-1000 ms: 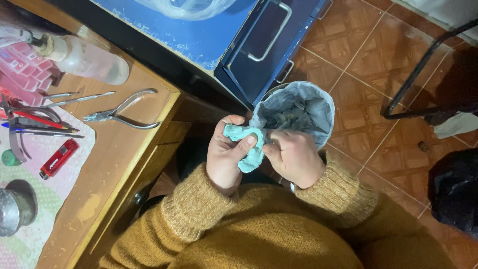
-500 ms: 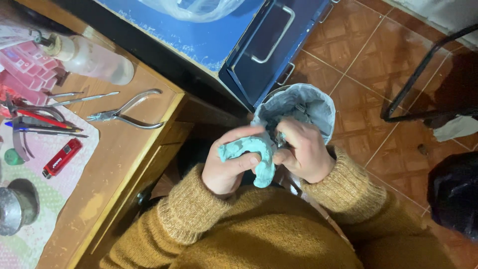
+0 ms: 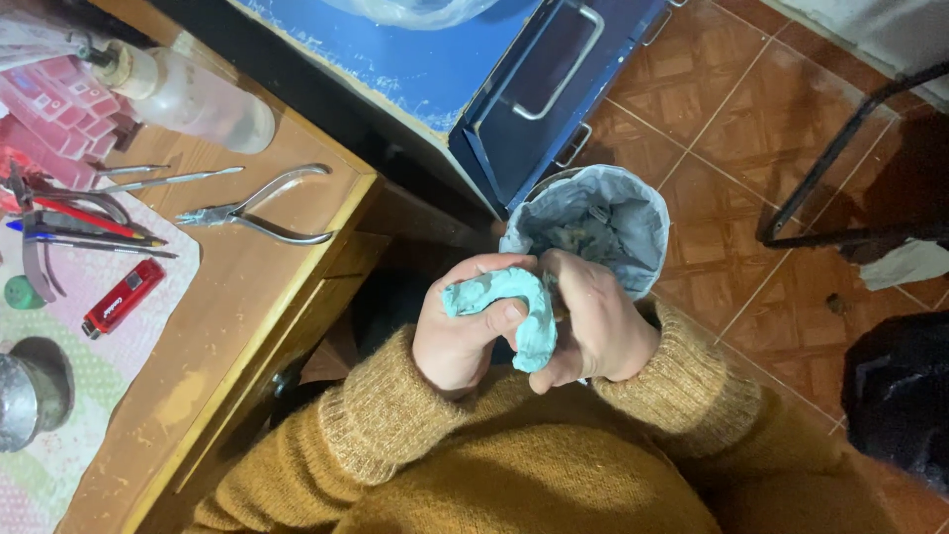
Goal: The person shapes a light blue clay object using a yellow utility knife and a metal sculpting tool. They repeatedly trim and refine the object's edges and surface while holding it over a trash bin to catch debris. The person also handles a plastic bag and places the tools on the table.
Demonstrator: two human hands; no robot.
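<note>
— What was being held?

— A curved, horseshoe-shaped lump of pale teal material, like a soft moulded cast. It sat in front of the person's chest, just over the near rim of a small bin lined with a grey bag.

— Which hand had it?

— Both. The left hand was curled around the left end of the lump, thumb pressed on top of it. The right hand was closed against the right end, its fingers wrapped behind the material; I could not tell whether something else was tucked in that fist.

— And around them?

— Mustard-yellow knitted sleeves covered both wrists. The bin stood on a floor of reddish-brown tiles, touching a dark blue metal cabinet with a handle.

— To the left?

— A wooden tabletop. On it lay a pair of metal pliers, two thin metal probes, a clear plastic bottle on its side and a pink compartment box. A patterned mat carried a red lighter, pens and a round metal pot.

— On the right?

— A black metal frame, a white crumpled scrap and a dark bag, all well apart from the hands.
</note>
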